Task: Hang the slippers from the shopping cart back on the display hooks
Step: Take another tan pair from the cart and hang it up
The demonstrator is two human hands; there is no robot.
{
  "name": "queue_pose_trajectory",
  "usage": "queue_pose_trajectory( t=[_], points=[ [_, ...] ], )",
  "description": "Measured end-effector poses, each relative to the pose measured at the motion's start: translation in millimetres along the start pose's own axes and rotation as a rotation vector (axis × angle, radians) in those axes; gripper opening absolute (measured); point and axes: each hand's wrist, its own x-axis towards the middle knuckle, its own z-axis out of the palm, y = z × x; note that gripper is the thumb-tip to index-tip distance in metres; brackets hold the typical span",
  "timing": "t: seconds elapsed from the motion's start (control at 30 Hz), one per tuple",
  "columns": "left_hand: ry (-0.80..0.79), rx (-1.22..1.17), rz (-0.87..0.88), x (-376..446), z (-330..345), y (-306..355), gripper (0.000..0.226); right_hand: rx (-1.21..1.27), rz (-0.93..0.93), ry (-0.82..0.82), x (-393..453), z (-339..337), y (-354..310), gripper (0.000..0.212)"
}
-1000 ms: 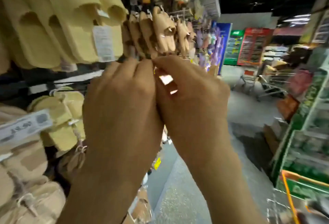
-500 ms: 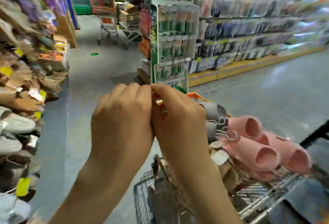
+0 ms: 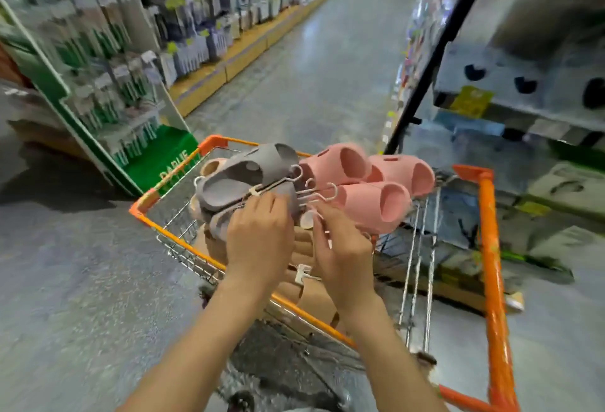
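Observation:
An orange-rimmed wire shopping cart (image 3: 489, 248) stands in front of me with slippers piled in it. A grey pair (image 3: 242, 175) on a white hanger (image 3: 278, 184) lies on top at the left. Pink slippers (image 3: 376, 195) lie to its right, with white hanger hooks (image 3: 322, 193) between the two. Tan slippers (image 3: 311, 293) lie underneath. My left hand (image 3: 258, 238) grips the near end of the grey pair, fingers curled over it. My right hand (image 3: 343, 248) reaches to the hanger hooks beside the pink slippers and pinches a white hanger piece between its fingers.
A green display stand (image 3: 108, 90) of small packets stands left of the cart. A long shelf row (image 3: 229, 18) runs along the far side of the aisle. A black-framed rack (image 3: 523, 51) with goods rises close on the right. Grey floor (image 3: 82, 280) lies to the left.
I have turned away from the slipper display to the cart. Both hands, held together in front of me, have dropped and parted onto the slippers in the cart.

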Motion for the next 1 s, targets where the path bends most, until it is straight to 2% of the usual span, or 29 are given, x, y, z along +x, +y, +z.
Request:
queue_pose_trajectory(
  t=[0.07,0.2,0.27,0.37,0.5,0.63,0.73,0.83,0.9,1.0],
  points=[
    [-0.107,-0.047,0.013,-6,35,-6,0.023,-0.101,0.146,-0.038,-14,14,26,0.022],
    [-0.431,-0.039,0.047,-28,102,-27,0.036,-0.218,0.481,-0.077,-54,39,76,0.028],
    [-0.589,-0.029,0.014,-36,128,-38,0.04,-0.248,0.627,-0.145,-72,47,95,0.033],
    [-0.83,0.008,-0.041,-44,160,-55,0.043,-0.285,0.969,-0.315,-85,55,118,0.037],
    [-0.937,0.081,-0.018,-49,191,-75,0.039,-0.331,1.221,-0.514,-95,59,140,0.033],
    [-1.059,0.081,0.069,-45,210,-83,0.038,-0.26,1.277,-0.64,-99,63,153,0.034],
    [-1.156,-0.096,0.134,-46,225,-72,0.034,-0.296,1.338,-0.698,-98,63,163,0.034],
    [-1.3,-0.382,-0.039,-52,229,-50,0.037,-0.315,1.302,-0.732,-106,61,164,0.022],
    [-1.429,-0.43,-0.092,-53,230,-40,0.048,-0.319,1.245,-0.762,-112,60,164,0.007],
    [-1.568,-0.338,0.01,-47,230,-27,0.06,-0.352,1.162,-0.774,-108,60,164,0.026]
  ],
)
